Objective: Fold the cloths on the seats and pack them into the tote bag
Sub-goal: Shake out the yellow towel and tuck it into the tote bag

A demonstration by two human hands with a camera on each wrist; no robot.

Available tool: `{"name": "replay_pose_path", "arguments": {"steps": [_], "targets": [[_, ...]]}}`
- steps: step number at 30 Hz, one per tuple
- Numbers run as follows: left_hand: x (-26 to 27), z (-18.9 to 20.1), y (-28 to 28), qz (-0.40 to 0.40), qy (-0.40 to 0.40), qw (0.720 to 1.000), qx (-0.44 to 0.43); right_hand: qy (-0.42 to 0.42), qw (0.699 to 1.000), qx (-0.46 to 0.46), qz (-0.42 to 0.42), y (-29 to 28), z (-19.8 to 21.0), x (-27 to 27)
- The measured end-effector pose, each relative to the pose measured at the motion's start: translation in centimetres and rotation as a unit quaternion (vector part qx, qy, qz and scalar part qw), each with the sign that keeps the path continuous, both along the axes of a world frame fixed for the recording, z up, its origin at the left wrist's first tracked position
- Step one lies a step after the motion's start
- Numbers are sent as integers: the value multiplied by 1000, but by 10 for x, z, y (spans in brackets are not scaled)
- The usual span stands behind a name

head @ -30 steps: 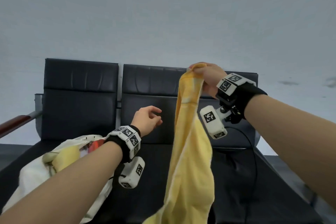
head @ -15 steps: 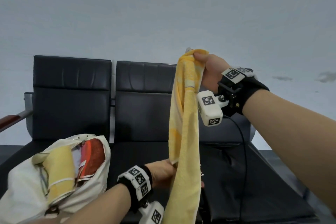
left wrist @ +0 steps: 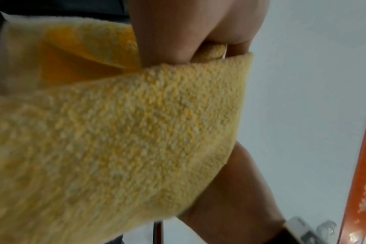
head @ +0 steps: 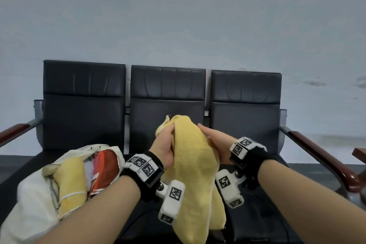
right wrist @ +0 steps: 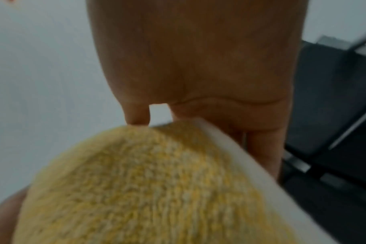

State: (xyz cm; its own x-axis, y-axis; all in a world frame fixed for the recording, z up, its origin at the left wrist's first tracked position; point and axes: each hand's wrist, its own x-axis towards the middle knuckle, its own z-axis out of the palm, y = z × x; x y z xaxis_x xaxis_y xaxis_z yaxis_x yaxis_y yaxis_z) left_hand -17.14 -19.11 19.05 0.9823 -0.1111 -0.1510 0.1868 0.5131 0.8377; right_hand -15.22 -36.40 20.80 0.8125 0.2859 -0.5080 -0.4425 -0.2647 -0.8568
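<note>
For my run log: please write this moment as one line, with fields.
phase: folding | left hand: grips yellow towel | right hand: flat against towel | tote bag: open on left seat, cloths inside

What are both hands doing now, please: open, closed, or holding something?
Left hand: closed, gripping the yellow towel near its top.
Right hand: open, fingers straight, pressed flat against the towel's other side.

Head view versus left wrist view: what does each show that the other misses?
Only the head view shows the tote bag on the left seat, packed with a yellow cloth and a red one, plus the right hand. Only the left wrist view shows an orange strip at its right edge. Both show the left hand gripping the yellow towel.
</note>
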Motion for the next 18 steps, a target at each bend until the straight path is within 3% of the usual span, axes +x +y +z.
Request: {"name": "replay_pose_path", "arguments": {"steps": [2, 5, 9, 14, 18], "targets": [[2, -4, 3, -12, 4, 1000, 25, -32, 999, 19, 1, 3, -2, -2], [4, -11, 9, -5, 22, 995, 98, -76, 995, -69, 4, 9, -1, -1], [7, -23, 26, -4, 56, 977, 207, -131, 984, -81, -94, 4, -7, 21], [-2, -35, 54, -111, 127, 971, 171, -176, 965, -77, -179, -22, -17, 52], [-17, -41, 71, -136, 53, 984, 101, -159, 959, -44, -231, -29, -3, 33]]}}
